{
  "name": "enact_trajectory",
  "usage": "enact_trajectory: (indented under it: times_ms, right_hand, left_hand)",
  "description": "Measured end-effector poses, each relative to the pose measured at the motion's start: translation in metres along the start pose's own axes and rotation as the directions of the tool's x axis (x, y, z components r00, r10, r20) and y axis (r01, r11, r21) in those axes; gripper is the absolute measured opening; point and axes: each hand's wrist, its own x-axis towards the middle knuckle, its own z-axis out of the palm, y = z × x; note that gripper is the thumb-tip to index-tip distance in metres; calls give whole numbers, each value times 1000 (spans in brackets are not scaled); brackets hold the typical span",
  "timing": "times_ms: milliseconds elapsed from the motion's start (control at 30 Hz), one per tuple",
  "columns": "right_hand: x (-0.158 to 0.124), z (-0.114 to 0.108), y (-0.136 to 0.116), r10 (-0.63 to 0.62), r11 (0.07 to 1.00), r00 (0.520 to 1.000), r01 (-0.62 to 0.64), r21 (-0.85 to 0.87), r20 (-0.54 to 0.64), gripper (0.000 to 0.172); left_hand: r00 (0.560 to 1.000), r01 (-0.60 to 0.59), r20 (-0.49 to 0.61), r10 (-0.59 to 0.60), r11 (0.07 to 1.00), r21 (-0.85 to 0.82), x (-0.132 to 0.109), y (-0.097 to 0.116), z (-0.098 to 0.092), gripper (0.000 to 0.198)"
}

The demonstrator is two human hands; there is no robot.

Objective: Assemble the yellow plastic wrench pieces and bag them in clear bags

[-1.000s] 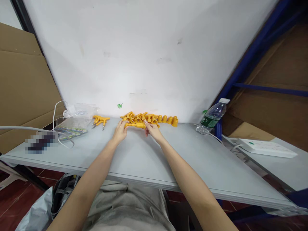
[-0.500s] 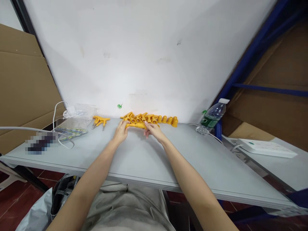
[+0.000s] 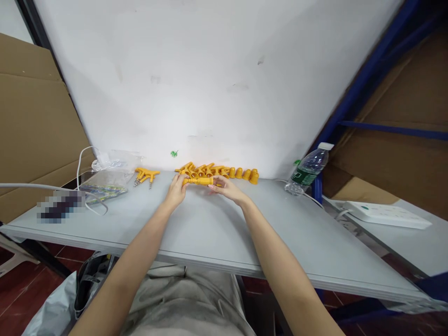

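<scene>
A long yellow plastic part (image 3: pixel 198 181) lies crosswise at the far side of the grey table (image 3: pixel 210 228), close to the white wall. My left hand (image 3: pixel 176 190) pinches its left end. My right hand (image 3: pixel 227 186) rests by its right end with fingers loosely stretched, touching the part. Just behind them lies a pile of several yellow parts and caps (image 3: pixel 224 172).
A small group of yellow T-shaped parts with screws (image 3: pixel 145 175) lies to the left. Further left are clear plastic bags (image 3: pixel 108 175) and a white cable (image 3: pixel 82 161). A water bottle (image 3: pixel 308 170) stands at right; a white power strip (image 3: pixel 385 214) lies beyond it.
The yellow part has moved a little toward the wall. My right hand has slid rightward and its fingers have spread. My left hand stays on the left end.
</scene>
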Motion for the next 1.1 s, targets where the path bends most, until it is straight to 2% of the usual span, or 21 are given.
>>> enact_trajectory:
  times_ms: [100,367,667,800,967,1100]
  right_hand:
    - [2,2,4,-54,999,999,54,-7,5,52]
    - [6,19,3,108,994,978,-109,3,-178,60]
    - [3,17,-2,187,982,970,-190,-5,-154,59]
    - [3,12,-2,110,994,984,-110,10,-141,47]
    - [3,10,2,-49,997,995,55,55,-92,61]
    - [5,11,5,-79,991,992,88,98,-97,54]
  left_hand:
    - [1000,5,20,-5,1000,8,0,1,-1,26]
    - [999,0,41,0,1000,4,1,3,-3,26]
    - [997,-42,-71,37,997,-60,3,-8,5,20]
    - [992,-53,-115,45,996,-69,4,-13,6,20]
    - [992,-61,-117,52,995,-74,4,-15,9,20]
    - [992,-61,-113,53,996,-66,4,-15,9,20]
